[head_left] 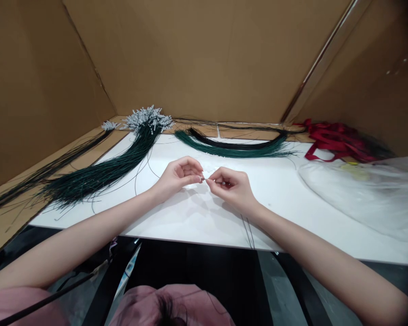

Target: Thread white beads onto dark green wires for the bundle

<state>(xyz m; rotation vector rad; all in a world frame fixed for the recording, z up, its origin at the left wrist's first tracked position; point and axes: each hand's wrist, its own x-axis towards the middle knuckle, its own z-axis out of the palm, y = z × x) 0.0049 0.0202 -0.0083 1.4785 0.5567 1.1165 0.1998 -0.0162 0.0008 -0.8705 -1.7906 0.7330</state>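
Over the middle of the white board [197, 222], my left hand [182, 174] pinches the end of a thin dark wire [205, 179] between thumb and forefinger. Just beside it, my right hand [233, 185] is closed on the same wire, fingertips almost touching the left ones. A small pale bit shows at the right fingers, too small to name. Two thin wire ends [248, 233] hang below the right wrist past the board's front edge. To the left lies a large bundle of dark green wires [112, 170] tipped with white beaded heads [148, 119].
Behind my hands lies a curved bundle of green and black wires [238, 147]. A smaller white-tipped bundle [64, 154] rests at far left. Red ribbon [340, 140] and a clear plastic bag [367, 194] lie right. Cardboard walls [204, 59] enclose the board's back and sides.
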